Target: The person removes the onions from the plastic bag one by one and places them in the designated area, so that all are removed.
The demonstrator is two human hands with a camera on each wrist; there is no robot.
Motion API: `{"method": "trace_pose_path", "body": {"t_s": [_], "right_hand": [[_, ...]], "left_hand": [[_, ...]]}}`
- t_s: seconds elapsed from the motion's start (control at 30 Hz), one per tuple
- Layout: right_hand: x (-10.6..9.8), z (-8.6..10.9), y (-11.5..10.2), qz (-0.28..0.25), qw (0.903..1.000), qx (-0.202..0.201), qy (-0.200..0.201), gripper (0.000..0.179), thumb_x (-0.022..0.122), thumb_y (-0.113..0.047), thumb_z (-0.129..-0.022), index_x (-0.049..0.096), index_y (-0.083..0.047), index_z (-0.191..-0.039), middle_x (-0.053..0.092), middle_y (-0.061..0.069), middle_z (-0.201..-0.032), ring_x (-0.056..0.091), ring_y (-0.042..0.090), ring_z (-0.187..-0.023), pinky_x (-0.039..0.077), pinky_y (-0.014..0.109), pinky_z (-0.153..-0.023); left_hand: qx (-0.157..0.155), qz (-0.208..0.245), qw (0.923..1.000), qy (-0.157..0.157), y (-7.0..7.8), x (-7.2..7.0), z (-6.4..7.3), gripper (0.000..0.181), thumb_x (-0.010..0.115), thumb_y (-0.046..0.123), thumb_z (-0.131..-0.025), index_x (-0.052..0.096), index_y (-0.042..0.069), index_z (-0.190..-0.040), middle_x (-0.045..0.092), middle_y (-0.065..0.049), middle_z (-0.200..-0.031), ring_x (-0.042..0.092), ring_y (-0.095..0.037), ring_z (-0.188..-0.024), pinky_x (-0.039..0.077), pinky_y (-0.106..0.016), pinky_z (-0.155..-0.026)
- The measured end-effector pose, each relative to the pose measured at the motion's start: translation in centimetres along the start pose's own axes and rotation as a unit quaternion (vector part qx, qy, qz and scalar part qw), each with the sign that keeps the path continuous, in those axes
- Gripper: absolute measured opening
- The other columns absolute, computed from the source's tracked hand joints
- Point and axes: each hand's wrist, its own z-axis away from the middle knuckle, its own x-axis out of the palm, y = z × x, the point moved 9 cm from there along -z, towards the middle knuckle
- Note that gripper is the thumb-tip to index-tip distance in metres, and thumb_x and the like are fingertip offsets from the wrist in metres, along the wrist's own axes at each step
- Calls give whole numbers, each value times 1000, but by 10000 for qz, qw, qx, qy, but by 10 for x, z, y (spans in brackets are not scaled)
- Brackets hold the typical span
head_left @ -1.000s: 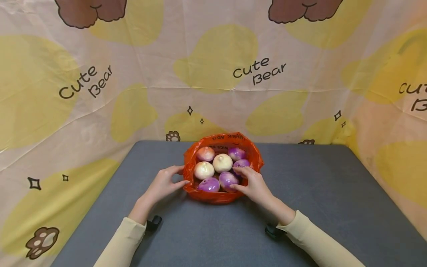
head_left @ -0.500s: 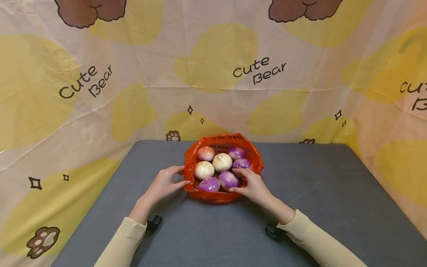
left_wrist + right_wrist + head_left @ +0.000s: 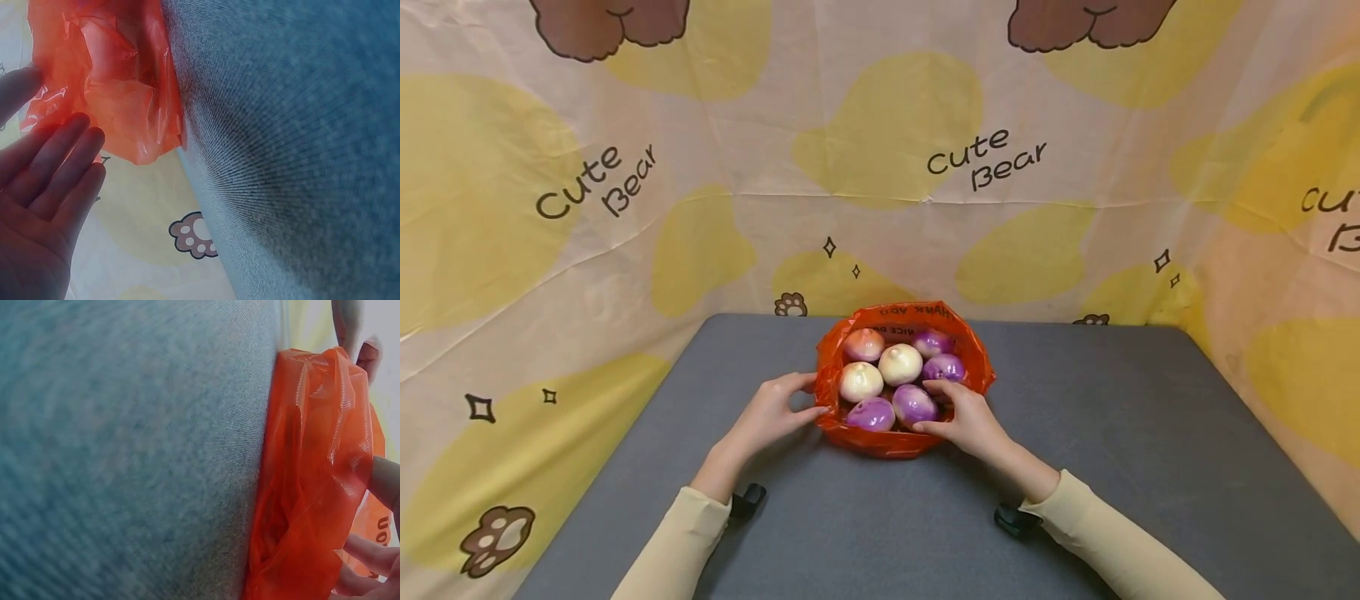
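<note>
1. Bag [image 3: 880, 447] on table [image 3: 880, 525], near its far edge.
2. Cloth [image 3: 880, 125] behind table.
3. Seven onions [image 3: 900, 365] in bag.
4. Left hand [image 3: 772, 410] at bag's left side.
5. Right hand [image 3: 968, 419] over bag's right front rim.

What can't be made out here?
Most of the floor of the bag: head view, covered by onions.
Onion count: left wrist view, behind the bag's wall.
Whole right hand: right wrist view, cut off by right edge.
Upper sleeves: head view, cut off by bottom edge.

patterned cloth backdrop [image 3: 880, 229], pale, with yellow patches [image 3: 895, 125] and "cute bear" lettering [image 3: 979, 178], behind a grey tabletop [image 3: 1112, 400].
</note>
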Motion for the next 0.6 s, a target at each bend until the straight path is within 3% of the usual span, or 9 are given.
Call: {"method": "trace_pose_path", "body": {"t_s": [0.6], "right_hand": [[10, -5, 2, 188, 9992, 295, -186, 70, 83, -39, -70, 56, -8, -128, 61, 9, -125, 59, 26, -112, 47, 46, -99]], "left_hand": [[19, 23, 10000, -51, 0, 1, 1, 47, 79, 27, -77, 65, 9, -119, 69, -4, -106, 65, -17, -92, 55, -41, -84]]}}
